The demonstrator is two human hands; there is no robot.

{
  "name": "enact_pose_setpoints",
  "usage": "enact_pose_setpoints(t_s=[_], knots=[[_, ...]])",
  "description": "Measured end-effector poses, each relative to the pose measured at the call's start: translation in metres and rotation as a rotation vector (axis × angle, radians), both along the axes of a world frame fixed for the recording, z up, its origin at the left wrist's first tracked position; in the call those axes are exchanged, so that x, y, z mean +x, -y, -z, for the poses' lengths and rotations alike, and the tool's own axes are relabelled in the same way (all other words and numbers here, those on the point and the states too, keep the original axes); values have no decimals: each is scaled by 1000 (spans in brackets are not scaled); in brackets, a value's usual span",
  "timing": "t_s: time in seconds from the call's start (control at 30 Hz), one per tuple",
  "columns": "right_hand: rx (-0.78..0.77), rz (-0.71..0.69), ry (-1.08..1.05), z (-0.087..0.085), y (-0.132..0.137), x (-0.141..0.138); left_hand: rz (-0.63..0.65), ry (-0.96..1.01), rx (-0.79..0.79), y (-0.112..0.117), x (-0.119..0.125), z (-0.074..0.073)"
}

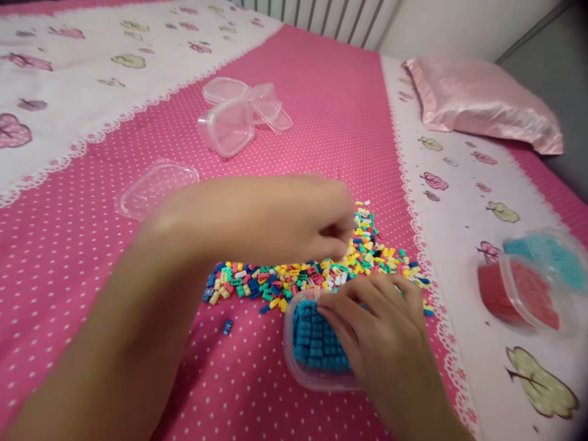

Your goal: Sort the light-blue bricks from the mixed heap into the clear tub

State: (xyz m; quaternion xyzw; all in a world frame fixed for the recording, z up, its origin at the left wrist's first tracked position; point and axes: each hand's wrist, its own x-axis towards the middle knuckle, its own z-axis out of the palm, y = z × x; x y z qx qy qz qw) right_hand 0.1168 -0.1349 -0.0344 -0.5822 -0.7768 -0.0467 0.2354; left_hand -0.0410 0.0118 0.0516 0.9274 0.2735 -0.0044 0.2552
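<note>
My left hand (328, 217) reaches across from the left, slightly blurred, over a pile of small multicoloured toy bricks (294, 275). Its fingers are curled down and closed; whatever is between them is hidden. My right hand (386, 331) is bent over a clear plastic container (289, 361), covering its right side. Its fingertips are drawn together at the blue bricks (316, 337) packed in rows inside; I cannot make out anything between them. A single dark blue brick (228, 326) lies apart, left of the container.
Empty clear containers (229, 128) lie together farther back on the pink dotted bedspread (340, 92). A clear lid (158, 187) lies partly behind my left forearm. At right stand containers of red bricks (505, 291) and light blue bricks (560, 257), below a pink pillow (482, 101).
</note>
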Motion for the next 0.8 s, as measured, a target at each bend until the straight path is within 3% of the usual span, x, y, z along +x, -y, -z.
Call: enact_pose_setpoints(t_s=[0.07,0.27,0.37,0.57,0.7,0.8], knots=[[-8,-6,-32,0,-2,0,35,-60,-72,-10,-10,3],[-42,-53,-10,1,-3,3,-43,-106,-270,-33,-43,27],[-57,-26,-27,0,0,5,-72,-164,-321,-36,-53,29],[-59,-155,96,0,3,16,-122,-253,-231,-29,-61,27],[-44,-148,90,-3,-1,19,-48,-245,-192,-23,-53,26],[16,-112,0,-12,-2,40,-29,-237,-152,-19,-47,24]])
